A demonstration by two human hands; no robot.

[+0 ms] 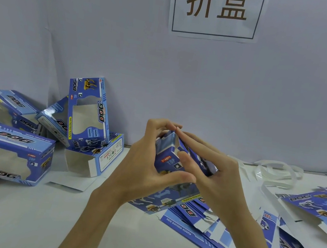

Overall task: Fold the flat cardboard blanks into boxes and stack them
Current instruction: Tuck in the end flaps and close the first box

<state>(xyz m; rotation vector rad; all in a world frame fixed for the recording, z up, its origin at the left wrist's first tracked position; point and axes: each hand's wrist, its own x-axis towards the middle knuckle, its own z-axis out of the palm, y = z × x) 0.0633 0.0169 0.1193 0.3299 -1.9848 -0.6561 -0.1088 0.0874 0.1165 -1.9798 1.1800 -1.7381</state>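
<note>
Both hands [175, 167] gripped a half-folded box [171, 156]; maybe five finished boxes [13, 153] sat left, unstacked, plenty of blanks [197, 221] remained.

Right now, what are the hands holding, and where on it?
Both grip one part-folded blue box at its upper end: left hand wraps the left side, thumb across the front; right hand presses the end flap.

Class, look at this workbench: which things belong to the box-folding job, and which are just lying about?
Belongs to the job:
box being folded, held by left hand and right hand
flat blanks
finished boxes

Just lying about:
clear plastic strips
wall sign
</note>
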